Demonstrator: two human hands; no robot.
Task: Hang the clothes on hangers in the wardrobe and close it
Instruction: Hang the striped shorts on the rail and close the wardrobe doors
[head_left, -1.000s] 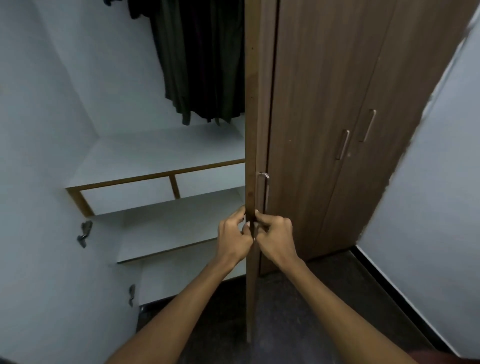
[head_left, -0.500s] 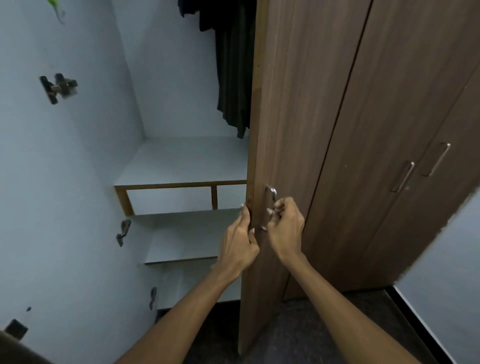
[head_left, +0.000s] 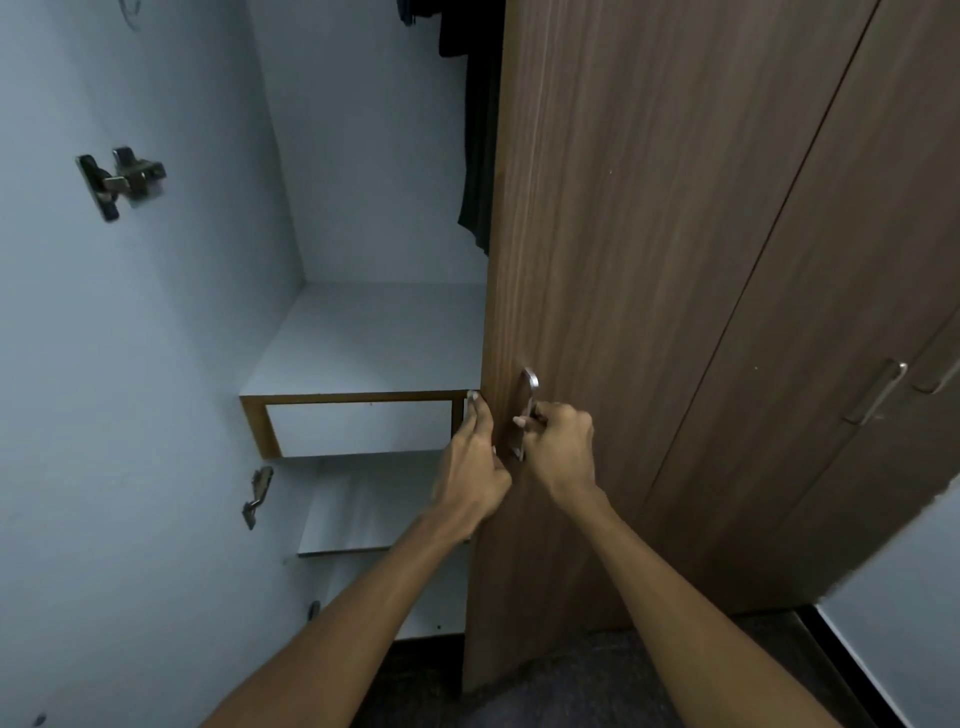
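A brown wooden wardrobe door (head_left: 623, 260) stands partly open in the middle of the view. My right hand (head_left: 558, 447) curls its fingers round the door's metal handle (head_left: 527, 410). My left hand (head_left: 470, 467) lies along the door's free edge, fingers fairly straight against it. Dark clothes (head_left: 475, 156) hang inside the wardrobe, mostly hidden behind the door.
White shelves (head_left: 363, 343) sit inside the wardrobe. Metal hinges (head_left: 122, 179) are fixed on the white panel at left, with another hinge (head_left: 257, 496) lower down. Further shut doors with a handle (head_left: 875, 392) stand to the right. Dark floor lies below.
The door has swung further toward shut, covering more of the hanging clothes. My right hand moved from the door edge to the handle. The camera has turned left and come closer.
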